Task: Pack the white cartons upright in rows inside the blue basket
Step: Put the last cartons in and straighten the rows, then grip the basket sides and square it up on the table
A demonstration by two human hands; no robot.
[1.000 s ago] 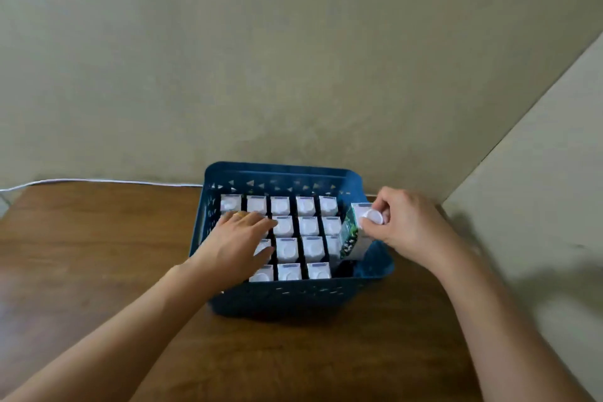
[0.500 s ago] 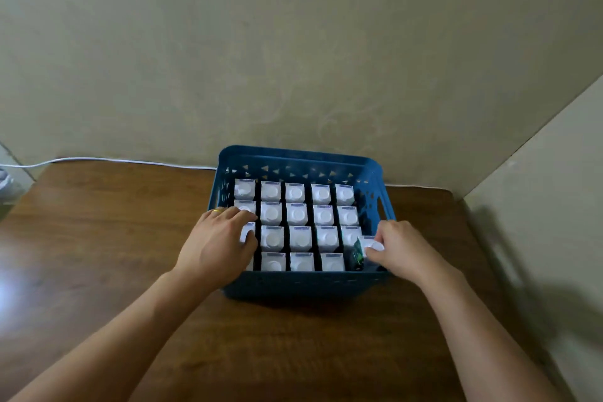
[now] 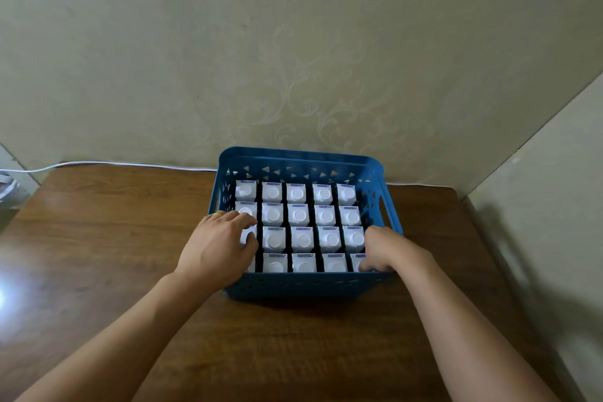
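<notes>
White caps and carton tops fill the blue basket [image 3: 303, 284], and both hands work at its near corners. The left hand's fingers [image 3: 243, 222] lie spread and gently curled on the cartons of the basket's left column, palm down, covering the second and third cartons from the back; they press on the tops rather than grip anything. A yellow ring [image 3: 218, 214] sits on one of those fingers. The right hand [image 3: 386, 250] is at the basket's near right corner, its fingers bent down onto the corner carton [image 3: 357, 262], whose top shows only in part; whether they pinch it or merely rest on it cannot be told.

Between the two hands the white cartons [image 3: 301, 227] stand upright in neat rows, five across and four deep, touching or just beside each other, each with a round cap up.

Around the basket lies the brown wooden desk [image 3: 98, 254], with both bare forearms reaching over its near part. Behind the basket a white cable [image 3: 130, 164] runs along the foot of the beige patterned wall [image 3: 293, 59].
</notes>
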